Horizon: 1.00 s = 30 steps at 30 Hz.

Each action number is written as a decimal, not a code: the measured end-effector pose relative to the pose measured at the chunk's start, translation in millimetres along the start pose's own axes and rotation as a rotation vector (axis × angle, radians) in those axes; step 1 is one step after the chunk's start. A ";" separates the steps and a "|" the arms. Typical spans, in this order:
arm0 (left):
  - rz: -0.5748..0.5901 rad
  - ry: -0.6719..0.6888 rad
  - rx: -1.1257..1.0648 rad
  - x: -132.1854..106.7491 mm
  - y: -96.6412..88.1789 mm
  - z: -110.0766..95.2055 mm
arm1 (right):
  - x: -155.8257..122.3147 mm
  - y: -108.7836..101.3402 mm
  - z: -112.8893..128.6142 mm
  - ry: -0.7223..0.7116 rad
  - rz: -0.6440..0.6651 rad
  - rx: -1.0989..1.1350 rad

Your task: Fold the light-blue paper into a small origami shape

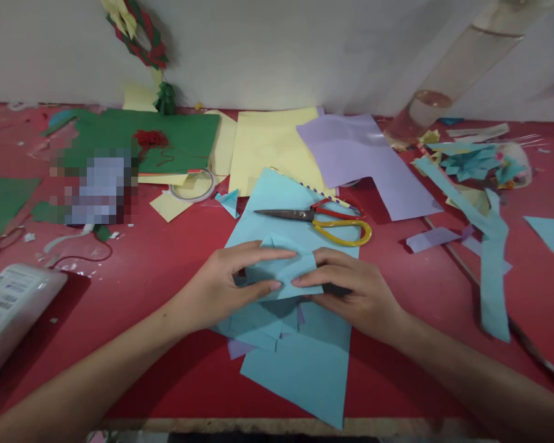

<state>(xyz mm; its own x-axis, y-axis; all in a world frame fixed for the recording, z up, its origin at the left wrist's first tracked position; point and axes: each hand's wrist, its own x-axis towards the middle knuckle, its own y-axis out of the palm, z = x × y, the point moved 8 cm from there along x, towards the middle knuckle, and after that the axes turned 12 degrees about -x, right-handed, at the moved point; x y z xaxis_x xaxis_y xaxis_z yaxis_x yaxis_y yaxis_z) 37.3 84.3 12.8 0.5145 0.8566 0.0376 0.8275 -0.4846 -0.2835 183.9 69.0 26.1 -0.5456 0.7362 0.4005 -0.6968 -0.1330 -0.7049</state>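
Between my two hands is a folded piece of light blue paper (284, 271), held a little above other blue sheets. My left hand (221, 283) grips its left side, the thumb and forefinger lying across the top face. From the right, my right hand (355, 286) pinches the other edge, with some fingers hidden beneath. Under them lie a large blue sheet (300, 375) and smaller blue pieces (253, 323) with a bit of purple paper showing. Just beyond the hands, scissors (314, 218) with one red and one yellow handle rest on the blue sheet, beside a dotted pencil (318, 191).
Yellow paper (277, 144), purple paper (346, 147) and green paper (189, 138) lie along the wall. A tape roll (192, 186) sits left of centre. Blue paper strips (493, 271) and a water bottle (429, 98) are at right. A white box-like device (16, 314) stands at left.
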 end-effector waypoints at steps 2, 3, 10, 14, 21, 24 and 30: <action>0.005 -0.020 -0.024 0.8 0.0 2.7 | 0.1 0.3 -2.5 -0.002 0.006 0.017; 0.004 -0.024 -0.038 1.1 -0.4 3.4 | 0.2 0.9 -3.4 -0.007 0.014 0.018; -0.020 -0.058 -0.136 1.4 -2.4 9.5 | 2.1 3.0 -2.7 -0.042 0.064 0.043; -0.020 -0.081 -0.194 1.4 -2.6 11.7 | 1.5 3.5 0.4 -0.069 0.088 0.022; 0.044 -0.164 -0.282 0.1 2.3 13.7 | 1.0 2.3 4.3 -0.142 0.074 -0.037; 0.067 -0.161 -0.303 0.0 5.0 12.5 | 2.6 -0.2 7.1 -0.173 0.059 -0.027; 0.037 -0.131 -0.247 -1.1 4.3 11.4 | 3.0 -1.8 3.0 -0.033 0.021 0.024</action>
<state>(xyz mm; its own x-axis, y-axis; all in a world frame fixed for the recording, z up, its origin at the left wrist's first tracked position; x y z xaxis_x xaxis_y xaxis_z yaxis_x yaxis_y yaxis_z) 37.7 83.3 0.7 0.5250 0.8456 -0.0966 0.8469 -0.5303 -0.0400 182.1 69.6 30.4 -0.5748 0.7108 0.4055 -0.6959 -0.1638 -0.6992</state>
